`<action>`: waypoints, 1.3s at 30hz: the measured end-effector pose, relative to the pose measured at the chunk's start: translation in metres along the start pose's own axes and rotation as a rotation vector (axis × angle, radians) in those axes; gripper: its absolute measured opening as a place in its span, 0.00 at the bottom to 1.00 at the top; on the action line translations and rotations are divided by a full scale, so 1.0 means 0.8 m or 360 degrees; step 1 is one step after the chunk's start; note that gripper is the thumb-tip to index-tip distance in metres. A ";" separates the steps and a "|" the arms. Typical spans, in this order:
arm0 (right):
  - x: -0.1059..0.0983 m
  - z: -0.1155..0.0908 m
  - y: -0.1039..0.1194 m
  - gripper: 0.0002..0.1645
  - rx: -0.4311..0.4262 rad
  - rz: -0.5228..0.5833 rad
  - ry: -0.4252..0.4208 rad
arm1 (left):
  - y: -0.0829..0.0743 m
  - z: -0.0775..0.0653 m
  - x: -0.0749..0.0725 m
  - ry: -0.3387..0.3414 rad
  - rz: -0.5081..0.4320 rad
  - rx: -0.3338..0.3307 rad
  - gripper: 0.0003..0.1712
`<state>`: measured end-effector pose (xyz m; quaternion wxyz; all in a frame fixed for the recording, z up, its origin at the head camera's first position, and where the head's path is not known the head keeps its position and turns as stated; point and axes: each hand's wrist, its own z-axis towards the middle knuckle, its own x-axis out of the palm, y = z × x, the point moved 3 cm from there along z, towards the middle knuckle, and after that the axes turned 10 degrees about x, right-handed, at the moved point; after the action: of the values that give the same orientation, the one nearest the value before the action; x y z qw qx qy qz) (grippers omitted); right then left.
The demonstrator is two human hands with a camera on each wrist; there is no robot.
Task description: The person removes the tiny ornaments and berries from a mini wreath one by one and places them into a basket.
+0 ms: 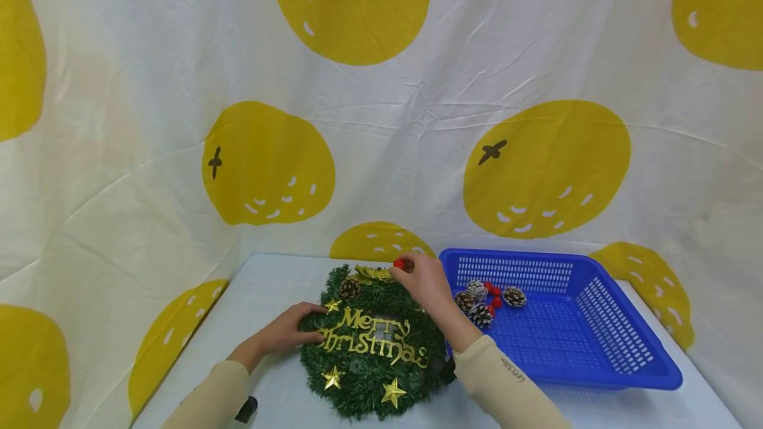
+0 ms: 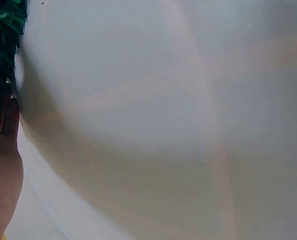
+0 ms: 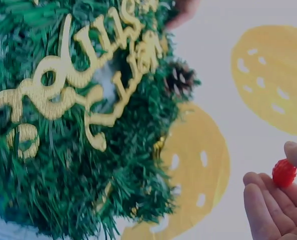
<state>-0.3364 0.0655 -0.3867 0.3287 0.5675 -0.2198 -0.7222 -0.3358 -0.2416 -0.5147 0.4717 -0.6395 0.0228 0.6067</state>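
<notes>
A green tinsel wreath (image 1: 360,376) lies on the table, with gold "Merry Christmas" lettering (image 1: 353,318), gold stars (image 1: 393,392), a brown pine cone (image 1: 350,289) and a gold ornament (image 1: 374,274) at its top. At the wreath's left edge rests my left hand (image 1: 296,328), thumb and fingers spread; the left wrist view catches only some of its straight fingers (image 2: 9,120) against the greenery. My right hand (image 1: 422,280) pinches a small red berry (image 3: 284,173) between thumb and fingers, beside the wreath's upper right edge.
To the right stands a blue plastic basket (image 1: 596,356), its near left corner behind my right forearm. Inside it are several pine cones (image 1: 514,296) and red berries (image 1: 496,302). A white cloth (image 1: 405,177) printed with yellow fruit hangs behind the table.
</notes>
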 end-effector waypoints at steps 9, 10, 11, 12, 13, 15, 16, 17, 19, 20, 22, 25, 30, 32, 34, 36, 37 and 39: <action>-0.019 0.011 -0.010 0.15 0.0040 -0.0064 -0.0080 | 0.003 -0.003 0.000 0.0002 -0.0003 -0.0036 0.35; -0.021 0.012 -0.012 0.16 0.0056 -0.0067 -0.0090 | 0.003 -0.003 0.000 0.0004 -0.0006 -0.0039 0.35; -0.024 0.012 -0.013 0.16 0.0078 -0.0070 -0.0100 | 0.004 -0.003 0.000 0.0005 -0.0010 -0.0040 0.35; -0.026 0.014 -0.016 0.16 0.0101 -0.0067 -0.0110 | 0.004 -0.003 0.000 0.0007 -0.0013 -0.0041 0.35; -0.029 0.015 -0.018 0.16 0.0113 -0.0067 -0.0119 | 0.004 -0.003 0.001 0.0007 -0.0016 -0.0038 0.35; -0.034 0.017 -0.022 0.15 0.0125 -0.0073 -0.0129 | 0.005 -0.002 0.001 0.0010 -0.0030 -0.0048 0.35; -0.036 0.018 -0.024 0.14 0.0125 -0.0076 -0.0135 | 0.005 -0.002 0.002 0.0011 -0.0034 -0.0050 0.35; -0.039 0.019 -0.026 0.14 0.0126 -0.0083 -0.0137 | 0.006 -0.002 0.002 0.0013 -0.0034 -0.0053 0.35; -0.045 0.022 -0.029 0.14 0.0127 -0.0100 -0.0143 | 0.005 -0.002 0.001 0.0011 -0.0025 -0.0044 0.35; -0.047 0.023 -0.031 0.14 0.0132 -0.0112 -0.0143 | 0.005 -0.002 0.001 0.0012 -0.0021 -0.0040 0.35; -0.052 0.026 -0.037 0.14 0.0156 -0.0133 -0.0141 | 0.004 -0.001 0.000 0.0010 -0.0009 -0.0026 0.35; -0.059 0.029 -0.047 0.15 0.0199 -0.0148 -0.0133 | 0.001 -0.001 -0.002 0.0004 0.0003 -0.0006 0.35; -0.070 0.033 -0.065 0.16 0.0274 -0.0129 -0.0137 | 0.001 -0.002 -0.001 0.0012 0.0016 0.0004 0.35; -0.073 0.034 -0.072 0.17 0.0299 -0.0117 -0.0147 | 0.001 -0.002 -0.001 0.0011 0.0011 0.0010 0.35; -0.076 0.036 -0.080 0.17 0.0317 -0.0115 -0.0169 | 0.000 -0.001 -0.001 0.0005 0.0001 0.0017 0.35; -0.078 0.038 -0.087 0.17 0.0329 -0.0115 -0.0195 | 0.000 -0.001 -0.001 0.0001 -0.0008 0.0024 0.35; -0.079 0.038 -0.090 0.16 0.0331 -0.0119 -0.0207 | 0.000 0.000 -0.001 0.0001 -0.0008 0.0026 0.35; -0.081 0.038 -0.096 0.15 0.0338 -0.0117 -0.0217 | 0.001 0.000 -0.001 0.0004 -0.0007 0.0024 0.35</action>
<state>-0.3739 0.1636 -0.3884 0.2244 0.5563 -0.2959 -0.7434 -0.3363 -0.2425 -0.5146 0.4778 -0.6366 0.0265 0.6048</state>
